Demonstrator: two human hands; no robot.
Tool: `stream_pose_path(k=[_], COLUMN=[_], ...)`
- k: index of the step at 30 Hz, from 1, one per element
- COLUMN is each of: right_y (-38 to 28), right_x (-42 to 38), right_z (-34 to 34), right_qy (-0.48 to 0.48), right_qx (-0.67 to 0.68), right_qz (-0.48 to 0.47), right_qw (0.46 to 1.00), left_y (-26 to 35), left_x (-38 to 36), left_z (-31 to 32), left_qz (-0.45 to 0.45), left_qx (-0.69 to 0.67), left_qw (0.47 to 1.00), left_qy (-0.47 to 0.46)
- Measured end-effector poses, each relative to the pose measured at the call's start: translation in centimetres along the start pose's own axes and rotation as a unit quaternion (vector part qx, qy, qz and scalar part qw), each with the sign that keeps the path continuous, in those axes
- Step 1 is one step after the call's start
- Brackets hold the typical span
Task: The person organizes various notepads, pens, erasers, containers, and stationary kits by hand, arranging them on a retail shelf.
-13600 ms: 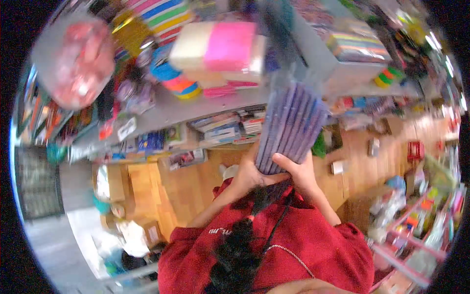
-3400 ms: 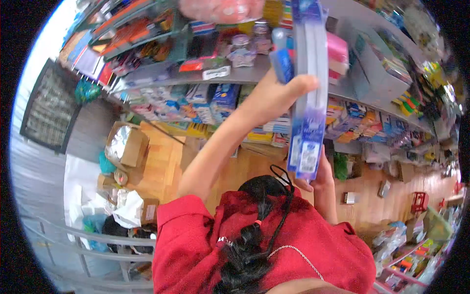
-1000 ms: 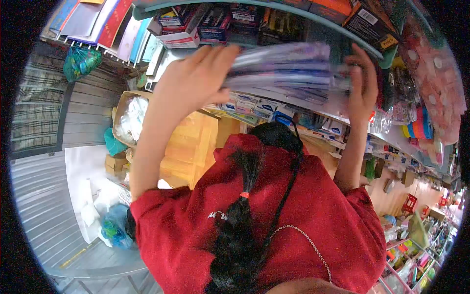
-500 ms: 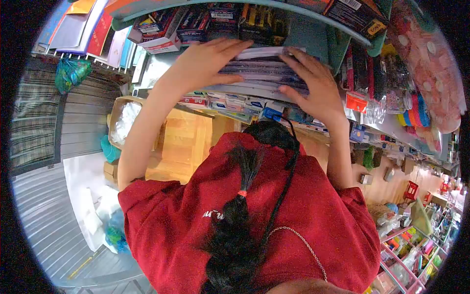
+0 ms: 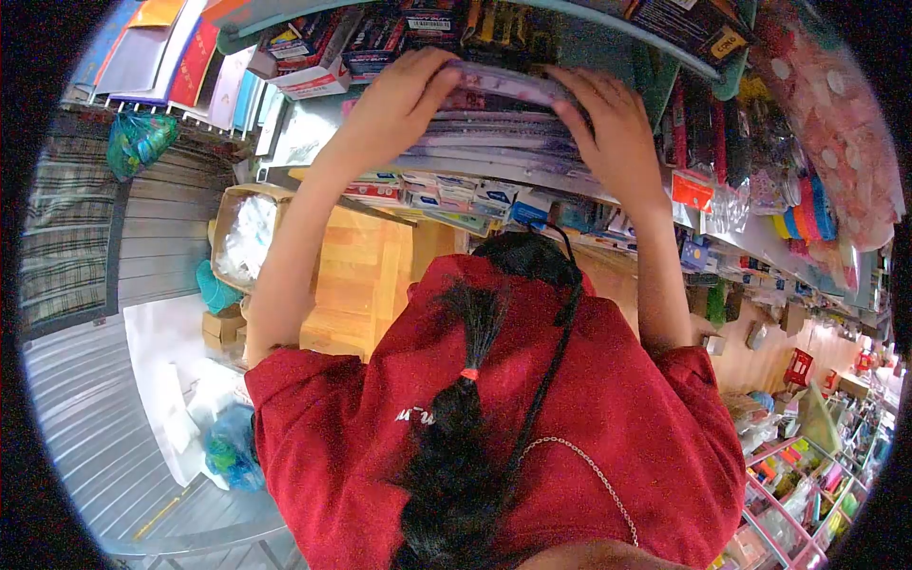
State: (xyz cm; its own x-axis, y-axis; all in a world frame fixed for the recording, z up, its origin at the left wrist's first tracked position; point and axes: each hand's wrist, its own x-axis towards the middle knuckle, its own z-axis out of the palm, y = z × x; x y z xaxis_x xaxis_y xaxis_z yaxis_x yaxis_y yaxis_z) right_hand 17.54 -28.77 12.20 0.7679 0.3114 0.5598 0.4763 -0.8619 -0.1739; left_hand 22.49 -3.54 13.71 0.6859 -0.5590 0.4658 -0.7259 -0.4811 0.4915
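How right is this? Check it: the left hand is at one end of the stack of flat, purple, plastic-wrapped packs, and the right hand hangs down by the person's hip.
Not right: the right hand is raised at the other end of the stack, as the head view shows. The left hand is at one end, as you said.
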Motion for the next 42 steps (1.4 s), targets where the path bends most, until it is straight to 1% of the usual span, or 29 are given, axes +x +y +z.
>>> stream_pose_path(k=[2,5,8,9,10,11,13,14,17,20,23,25,26,28,30,32,34,36,40,42], right_y=[-0.4,-1.2,-1.3,-1.1,-0.9,-0.8,-0.8,-0.8,-1.0,-1.6,-1.9,-2.1,-2.1,-2.1,-2.1,-1.9,-1.3,-0.1,2.1,3.2], right_x=[0.6,0.8,0.8,0.8,0.7,0.8,1.0,1.2,1.4,1.4,-0.1,-2.0,-3.0,-5.4,-7.6,-10.2,-13.3,-16.5,-24.2,-28.4], right_z=[-0.6,-1.1,-0.9,-0.5,-0.1,0.1,0.4,0.5,0.4,-0.8,-2.8,-4.3,-5.1,-6.7,-8.8,-10.9,-13.1,-15.4,-20.6,-23.2], right_qy=[-0.004,-0.029,-0.03,-0.025,-0.02,-0.035,-0.065,-0.061,-0.043,-0.007,0.028,0.054,0.057,0.051,0.045,0.043,0.047,0.052,0.079,0.083], right_qx=[-0.01,0.013,0.04,0.043,0.046,0.048,0.052,0.049,0.043,0.05,0.085,0.119,0.119,0.127,0.13,0.125,0.112,0.105,0.088,0.08], right_qz=[-0.009,-0.001,0.005,-0.001,-0.006,0.0,0.012,0.008,0.002,0.019,0.059,0.077,0.084,0.094,0.122,0.156,0.165,0.184,0.209,0.249], right_qw=[1.0,1.0,0.999,0.999,0.999,0.998,0.996,0.997,0.998,0.999,0.994,0.988,0.988,0.986,0.983,0.979,0.979,0.976,0.971,0.961], left_y=[0.2,0.4,0.3,0.0,-0.3,-0.5,0.2,0.5,0.2,0.3,2.2,3.8,6.2,10.7,13.7,16.6,19.6,22.9,29.5,32.6], left_x=[0.1,-0.5,-1.1,-1.4,-1.7,-1.8,-1.8,-1.8,-1.9,-2.0,-1.7,-1.3,-0.9,-1.0,-0.5,0.5,1.2,1.9,2.9,3.2], left_z=[-0.6,-0.9,-1.4,-1.4,-1.3,-1.3,-1.4,-1.4,-1.0,-1.0,-1.7,-2.0,-2.9,-4.4,-5.4,-5.5,-4.6,-3.1,1.4,3.2], left_qz=[-0.029,-0.055,-0.081,-0.044,-0.006,0.033,0.052,0.061,0.063,0.069,0.006,0.085,0.104,0.125,0.216,0.312,0.375,0.415,0.453,0.468], left_qx=[-0.064,-0.075,-0.029,0.068,0.164,0.258,0.303,0.325,0.28,0.266,0.212,0.132,0.077,-0.01,-0.079,-0.121,-0.142,-0.153,-0.177,-0.183], left_qw=[0.997,0.996,0.996,0.996,0.986,0.965,0.952,0.944,0.957,0.961,0.977,0.984,0.984,0.962,0.915,0.86,0.816,0.78,0.735,0.715], left_qy=[-0.013,0.003,-0.027,-0.023,-0.019,-0.015,0.005,0.015,0.04,0.036,0.013,0.088,0.122,0.244,0.332,0.385,0.417,0.443,0.473,0.486])
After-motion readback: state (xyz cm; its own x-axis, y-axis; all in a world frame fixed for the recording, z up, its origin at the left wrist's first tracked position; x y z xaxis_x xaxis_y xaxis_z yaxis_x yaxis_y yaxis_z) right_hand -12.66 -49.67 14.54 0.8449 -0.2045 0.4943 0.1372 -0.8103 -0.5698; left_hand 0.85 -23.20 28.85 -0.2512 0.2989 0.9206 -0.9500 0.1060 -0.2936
